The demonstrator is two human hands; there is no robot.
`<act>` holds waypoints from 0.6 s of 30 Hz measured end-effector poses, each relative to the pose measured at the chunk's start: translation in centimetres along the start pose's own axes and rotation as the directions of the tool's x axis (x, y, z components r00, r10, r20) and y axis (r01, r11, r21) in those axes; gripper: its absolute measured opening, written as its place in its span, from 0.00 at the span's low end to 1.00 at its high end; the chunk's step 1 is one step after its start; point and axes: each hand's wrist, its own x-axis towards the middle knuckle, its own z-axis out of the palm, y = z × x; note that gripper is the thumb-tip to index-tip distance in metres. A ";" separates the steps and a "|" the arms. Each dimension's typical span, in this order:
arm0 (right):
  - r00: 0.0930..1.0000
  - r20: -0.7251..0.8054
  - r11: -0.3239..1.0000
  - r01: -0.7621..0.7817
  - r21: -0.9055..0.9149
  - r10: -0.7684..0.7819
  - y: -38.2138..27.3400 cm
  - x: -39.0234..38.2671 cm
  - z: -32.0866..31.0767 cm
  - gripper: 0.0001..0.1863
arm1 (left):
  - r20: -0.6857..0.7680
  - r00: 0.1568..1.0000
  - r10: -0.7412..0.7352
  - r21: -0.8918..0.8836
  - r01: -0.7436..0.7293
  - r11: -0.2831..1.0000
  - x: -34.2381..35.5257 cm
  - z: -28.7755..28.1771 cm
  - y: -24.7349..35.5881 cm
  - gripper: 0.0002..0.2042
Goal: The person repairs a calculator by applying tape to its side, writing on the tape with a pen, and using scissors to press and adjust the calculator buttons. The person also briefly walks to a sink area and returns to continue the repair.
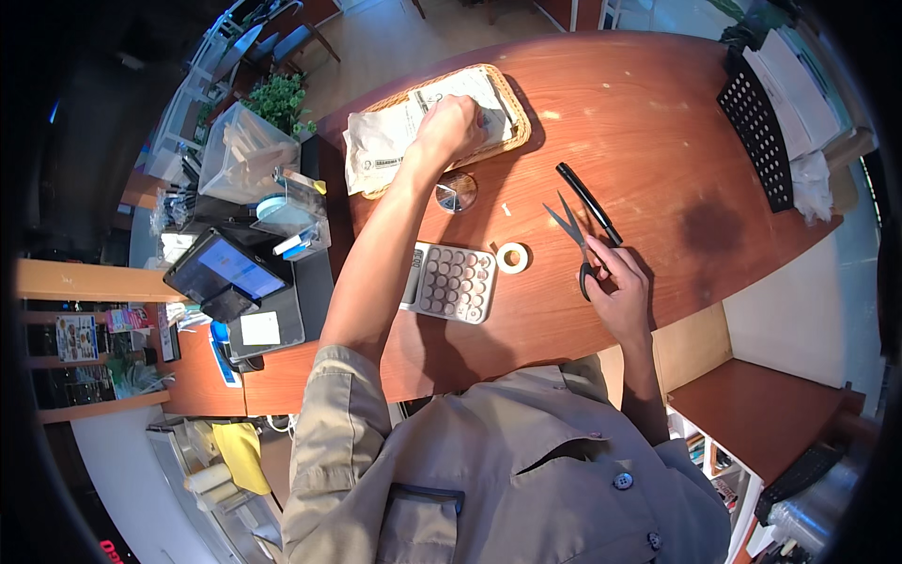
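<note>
My left hand [449, 133] reaches across to a wicker basket [519, 133] lined with printed paper [374, 141]. Its fingers curl down against the paper, and what they hold, if anything, is hidden. In my right hand [618, 293] is a pair of black scissors [569, 224], gripped at the handles, with the blades spread a little and pointing away from me. Just beyond the blades lies a long black pen-like stick [590, 204]. A roll of pale tape [512, 246] lies flat between my arms, beside a white calculator [458, 284] with round keys.
Near the basket lies a round clear disc [457, 192]; a small white scrap [505, 209] lies beside it. At left stand a tablet [231, 266], a clear bin [246, 155] and a plant [278, 99]. A black perforated rack [756, 127] with papers borders the wooden table [648, 103] at right.
</note>
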 end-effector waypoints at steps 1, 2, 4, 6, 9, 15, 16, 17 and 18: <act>1.000 -0.008 1.000 -0.002 0.012 0.002 0.1 -0.2 0.0 0.30 | 0.006 1.000 0.005 0.024 -0.005 1.000 0.1 0.1 -0.2 0.09; 1.000 -0.011 0.999 -0.018 0.028 0.018 0.2 -0.3 0.0 0.30 | 0.010 1.000 0.007 0.048 -0.008 0.999 0.1 0.3 -0.4 0.10; 0.998 -0.005 0.995 -0.064 0.074 0.064 0.4 -0.5 0.1 0.30 | 0.031 0.999 0.021 0.095 -0.024 0.995 0.2 0.4 -0.5 0.10; 0.999 -0.013 0.997 -0.043 0.060 0.044 0.6 -0.5 0.2 0.30 | 0.068 0.998 0.018 0.129 -0.027 0.991 0.2 0.4 -0.6 0.10; 0.999 -0.021 0.996 -0.038 0.087 0.040 0.6 -0.3 0.4 0.29 | 0.108 0.993 0.051 0.030 -0.055 0.998 -0.1 0.0 -0.7 0.09; 1.000 -0.005 0.993 -0.021 0.119 0.022 0.2 0.3 0.6 0.29 | 0.084 0.992 0.094 0.084 -0.101 0.991 -0.2 0.3 -0.4 0.08; 0.999 0.006 0.989 -0.043 0.139 0.043 0.2 0.4 0.6 0.29 | 0.065 0.993 0.099 0.083 -0.105 0.991 -0.3 0.4 -0.5 0.07; 1.000 0.001 0.993 -0.016 0.119 0.017 0.2 0.4 0.6 0.29 | 0.046 0.993 0.106 0.083 -0.109 0.991 -0.4 0.5 -0.6 0.07; 1.000 0.002 0.994 -0.012 0.107 0.011 0.2 0.5 0.5 0.29 | 0.027 0.993 0.114 0.082 -0.115 0.990 -0.4 0.6 -0.6 0.07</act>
